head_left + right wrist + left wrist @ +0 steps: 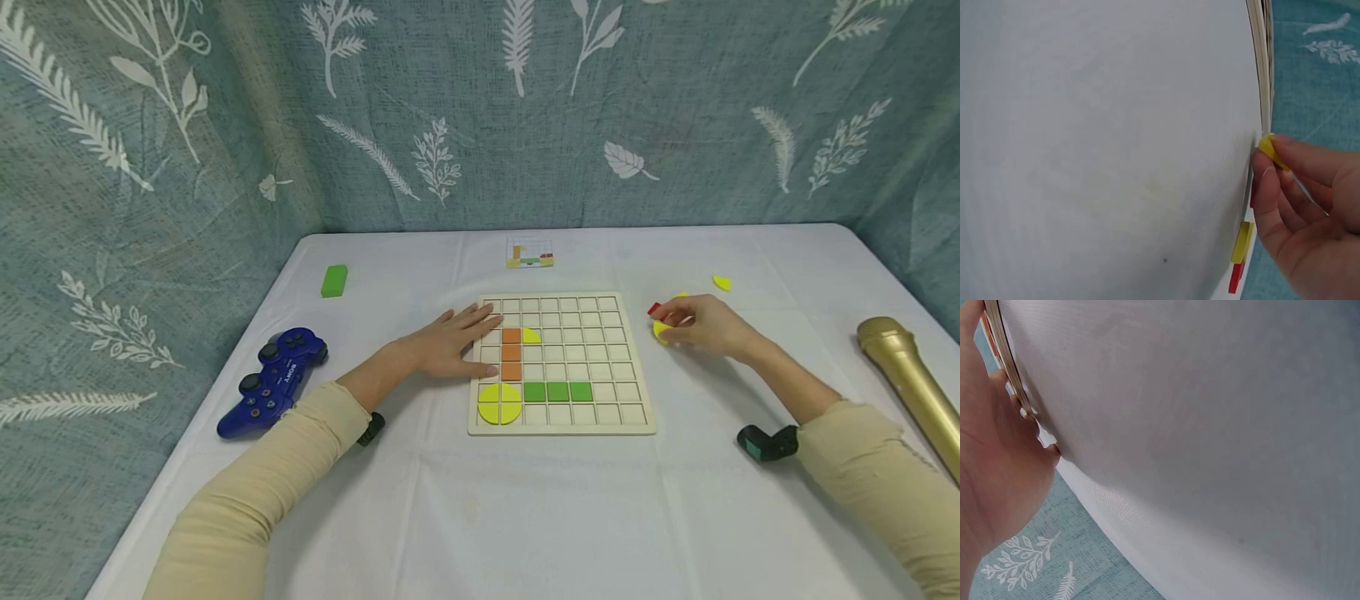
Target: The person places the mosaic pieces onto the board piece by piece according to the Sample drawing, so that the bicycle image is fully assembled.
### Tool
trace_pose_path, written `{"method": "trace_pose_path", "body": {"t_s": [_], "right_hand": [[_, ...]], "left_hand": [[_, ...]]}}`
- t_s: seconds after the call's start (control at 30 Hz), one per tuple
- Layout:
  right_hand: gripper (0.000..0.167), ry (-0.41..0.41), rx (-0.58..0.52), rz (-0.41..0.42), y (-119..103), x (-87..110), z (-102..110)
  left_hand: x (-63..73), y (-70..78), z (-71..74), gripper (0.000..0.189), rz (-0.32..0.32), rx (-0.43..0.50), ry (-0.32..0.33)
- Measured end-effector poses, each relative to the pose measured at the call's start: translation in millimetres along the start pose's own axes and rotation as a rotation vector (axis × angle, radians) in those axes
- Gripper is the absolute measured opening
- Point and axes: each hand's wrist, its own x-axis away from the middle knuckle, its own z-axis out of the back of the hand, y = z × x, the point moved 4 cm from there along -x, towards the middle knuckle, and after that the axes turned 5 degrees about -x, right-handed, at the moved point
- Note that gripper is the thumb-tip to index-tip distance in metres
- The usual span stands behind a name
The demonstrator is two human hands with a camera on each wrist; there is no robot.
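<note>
My left hand [453, 342] rests with its fingers straight on the left edge of the wooden grid board [562, 430]. In the right wrist view my right hand [1310, 200] pinches a yellow quarter-circle piece [1270, 150] between thumb and fingers, right of the board. A red piece [654, 308] shows just past those fingertips. On the board, orange squares [511, 352] form a column with a yellow quarter piece [531, 337] beside its top. Yellow quarters make up a full circle [491, 412] at the lower left, and green squares [557, 392] run in a row beside it.
Behind the board lies a small pattern card [529, 253]. A green block [334, 281] and a blue game controller [273, 382] are on the left. Farther right are another yellow quarter [722, 283] and a gold microphone [911, 383]. A patterned curtain [555, 150] hangs behind the table.
</note>
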Motion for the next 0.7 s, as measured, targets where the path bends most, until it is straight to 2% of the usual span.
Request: {"method": "trace_pose_path", "body": {"t_s": [0.4,0.7], "right_hand": [[0.032,-0.085,-0.138,-0.050,-5,7.6,-12],[0.036,-0.158,-0.163,-0.069,-14,15.3,-26]], "left_hand": [[-1.6,-0.7,-1.7,0.089,-0.003,-0.007,0.001],[-2.9,-1.6,-1.8,0.087,-0.013,-0.026,-0.001]]}}
